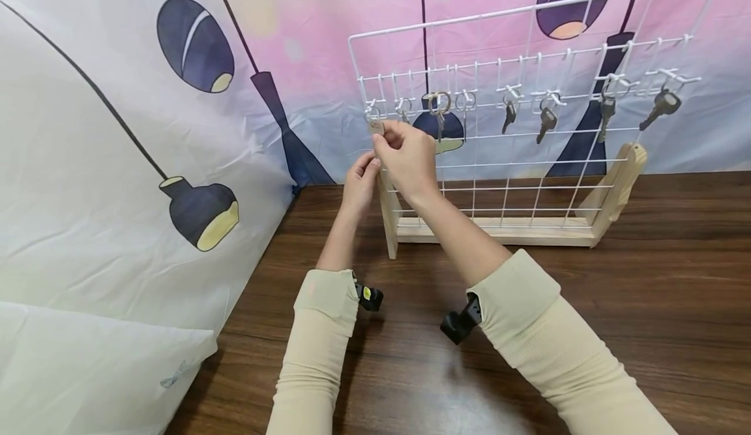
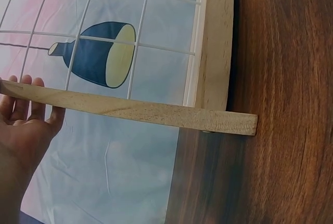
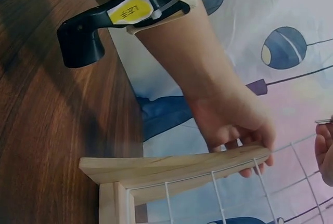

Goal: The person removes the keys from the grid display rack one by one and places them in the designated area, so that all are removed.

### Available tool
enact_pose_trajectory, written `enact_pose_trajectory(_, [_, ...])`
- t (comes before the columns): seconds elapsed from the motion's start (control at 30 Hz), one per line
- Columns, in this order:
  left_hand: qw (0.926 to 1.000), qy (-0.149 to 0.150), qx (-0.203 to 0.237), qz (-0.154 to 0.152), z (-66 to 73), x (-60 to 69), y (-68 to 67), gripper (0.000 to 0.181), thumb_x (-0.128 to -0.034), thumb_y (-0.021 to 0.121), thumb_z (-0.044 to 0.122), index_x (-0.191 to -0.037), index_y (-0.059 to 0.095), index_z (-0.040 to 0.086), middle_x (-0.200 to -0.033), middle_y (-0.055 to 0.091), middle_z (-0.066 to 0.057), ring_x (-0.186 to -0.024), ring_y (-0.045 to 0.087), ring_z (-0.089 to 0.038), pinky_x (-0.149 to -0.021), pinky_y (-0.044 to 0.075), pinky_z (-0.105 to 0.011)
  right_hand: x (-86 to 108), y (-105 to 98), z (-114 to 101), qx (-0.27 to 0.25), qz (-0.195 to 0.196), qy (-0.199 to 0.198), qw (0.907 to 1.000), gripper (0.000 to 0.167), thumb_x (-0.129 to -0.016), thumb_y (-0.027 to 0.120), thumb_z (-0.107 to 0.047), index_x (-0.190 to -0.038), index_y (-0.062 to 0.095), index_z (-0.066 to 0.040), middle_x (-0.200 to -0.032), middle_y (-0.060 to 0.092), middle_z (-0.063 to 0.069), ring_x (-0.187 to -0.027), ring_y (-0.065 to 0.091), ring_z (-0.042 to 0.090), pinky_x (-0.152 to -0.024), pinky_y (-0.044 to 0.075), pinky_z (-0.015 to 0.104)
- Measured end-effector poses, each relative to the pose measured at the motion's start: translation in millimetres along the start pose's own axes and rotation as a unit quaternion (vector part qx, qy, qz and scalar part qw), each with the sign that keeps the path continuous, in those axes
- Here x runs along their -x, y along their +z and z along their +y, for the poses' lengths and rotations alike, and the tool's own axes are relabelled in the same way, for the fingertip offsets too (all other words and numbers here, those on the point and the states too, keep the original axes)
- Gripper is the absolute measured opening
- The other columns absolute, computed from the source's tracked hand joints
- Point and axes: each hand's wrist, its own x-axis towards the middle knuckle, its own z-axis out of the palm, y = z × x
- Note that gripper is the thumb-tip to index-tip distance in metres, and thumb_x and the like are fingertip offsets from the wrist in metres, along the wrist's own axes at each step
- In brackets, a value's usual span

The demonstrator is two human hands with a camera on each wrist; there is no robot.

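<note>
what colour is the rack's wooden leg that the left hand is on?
The wooden leg is pale tan, seen best from the left wrist.

A dark brown, wood-grained counter [image 1: 411,376] runs beneath everything, its streaked surface slightly glossy, with a pale patch of reflected light toward the front and soft shadows near it. Standing upright on its rear part is a white wire-grid rack [image 1: 532,162] in a pale wooden frame. The frame's left side piece [image 1: 388,216] and right side piece [image 1: 616,190] both rest their feet on the counter, and a low crossboard [image 1: 499,233] spans between them near the bottom. A white cloth [image 1: 105,370] overlaps the counter's left edge; whether it touches the surface cannot be told.
</note>
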Motion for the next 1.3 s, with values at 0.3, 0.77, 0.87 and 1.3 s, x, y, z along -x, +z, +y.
enact_pose_trajectory(0.3, [0.9999, 0.005, 0.008, 0.005, -1.1, 0.2, 0.2, 0.027, -0.0942, 0.045, 0.001, -0.115, 0.053, -0.014, -0.093, 0.058, 0.000, -0.083, 0.050, -0.006, -0.075, 0.042, -0.020, 3.8, -11, -13, 0.005, -0.029, 0.002, 0.9996, 0.018, -0.081, 0.062, -0.007, -0.096, 0.072, -0.004, -0.068, 0.065, 0.007, -0.060, 0.057, 0.014, -0.052, 0.040, 0.021])
enact_pose_trajectory(0.77, [0.9994, 0.002, 0.034, 0.009, -6.0, 0.4, 0.5, 0.027, -0.0943, 0.045, 0.001, -0.115, 0.052, -0.015, -0.099, 0.062, -0.013, -0.086, 0.056, -0.007, -0.078, 0.043, -0.021, 12.5, -41, -37, -0.063, -0.056, 0.010, 0.9964, 0.017, -0.082, 0.063, -0.002, -0.097, 0.071, 0.001, -0.064, 0.062, 0.007, -0.053, 0.053, 0.014, -0.047, 0.037, 0.019])
enact_pose_trajectory(0.87, [0.9989, 0.004, 0.046, -0.003, -5.7, -0.1, 0.2, 0.028, -0.0949, 0.044, 0.001, -0.116, 0.051, -0.016, -0.111, 0.056, -0.026, -0.094, 0.057, -0.019, -0.083, 0.044, -0.024, 16.8, -50, -36, -0.078, -0.063, 0.017, 0.9948, 0.016, -0.082, 0.062, -0.002, -0.096, 0.071, 0.001, -0.063, 0.060, 0.006, -0.052, 0.049, 0.011, -0.046, 0.036, 0.019])
enact_pose_trajectory(1.3, [0.9976, -0.001, 0.070, 0.000, -2.6, 0.6, 4.9, 0.025, -0.0944, 0.043, -0.001, -0.113, 0.052, -0.016, -0.101, 0.063, -0.013, -0.095, 0.060, -0.029, -0.086, 0.047, -0.031, 47.1, -69, -13, -0.097, -0.094, 0.085, 0.9872, 0.019, -0.083, 0.064, 0.000, -0.101, 0.068, 0.005, -0.070, 0.063, 0.017, -0.054, 0.059, 0.009, -0.056, 0.053, 0.024])
